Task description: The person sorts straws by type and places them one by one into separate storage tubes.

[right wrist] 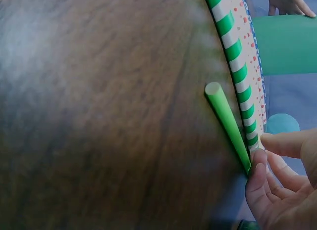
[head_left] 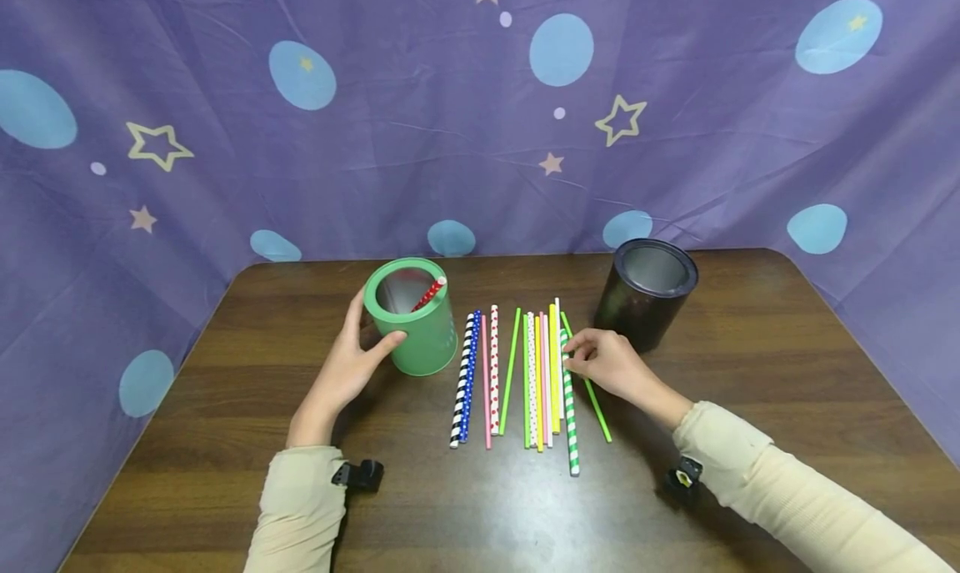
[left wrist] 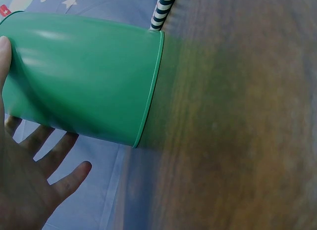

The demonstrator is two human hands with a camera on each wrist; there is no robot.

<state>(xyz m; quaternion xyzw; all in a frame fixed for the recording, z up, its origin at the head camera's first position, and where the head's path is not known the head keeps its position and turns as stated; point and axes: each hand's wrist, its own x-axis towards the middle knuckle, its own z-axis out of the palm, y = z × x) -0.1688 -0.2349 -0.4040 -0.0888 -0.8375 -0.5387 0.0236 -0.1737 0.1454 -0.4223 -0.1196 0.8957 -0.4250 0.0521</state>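
My left hand (head_left: 351, 363) holds a green can (head_left: 424, 339) by its side, thumb on the front near the rim and fingers spread round the far side. A red straw with white marks (head_left: 429, 294) leans inside that can. To the right, my right hand (head_left: 611, 364) pinches a green-and-white striped paper straw (head_left: 572, 423) between thumb and index finger near its far end. This straw lies at the right of a row of straws. A plain lime-green straw (right wrist: 225, 118) lies slanted beside it, its far part close to the thumb.
A black can (head_left: 643, 302) stands open-topped behind my right hand. Between the hands lie several straws, among them a black-and-white striped one (head_left: 461, 381), a blue one (head_left: 470, 377), a red-dotted white one (head_left: 494, 369) and a yellow one (head_left: 555, 369). A purple patterned cloth (head_left: 450, 139) hangs behind the wooden table (head_left: 450, 506).
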